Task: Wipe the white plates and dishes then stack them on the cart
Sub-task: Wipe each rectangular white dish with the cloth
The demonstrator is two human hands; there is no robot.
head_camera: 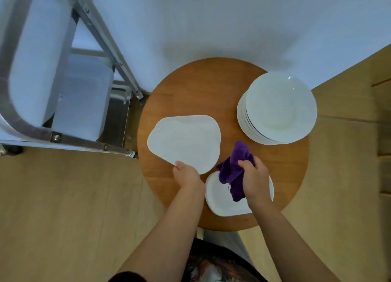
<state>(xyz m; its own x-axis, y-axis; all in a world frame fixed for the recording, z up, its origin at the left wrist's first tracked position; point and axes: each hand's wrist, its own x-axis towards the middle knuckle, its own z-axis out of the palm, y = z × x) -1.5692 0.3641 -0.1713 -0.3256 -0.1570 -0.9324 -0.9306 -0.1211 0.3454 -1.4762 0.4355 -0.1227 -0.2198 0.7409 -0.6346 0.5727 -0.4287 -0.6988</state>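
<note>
My left hand (pixel 186 173) grips the near edge of a white, rounded-triangle dish (pixel 184 141) and holds it over the left side of a round wooden table (pixel 201 87). A bunched purple cloth (pixel 234 167) is gripped in my right hand (pixel 255 178), just right of that dish. Under the right hand lies a small stack of white dishes (pixel 220 199) at the table's near edge. A tall stack of round white plates (pixel 279 108) stands at the table's right side. The metal cart (pixel 63 87) stands to the left.
The cart's shelves (pixel 42 55) are white, framed by steel bars, with a wheel near the table's left edge. A white wall runs behind the table. Wooden floor surrounds it, and wooden furniture edges show at far right.
</note>
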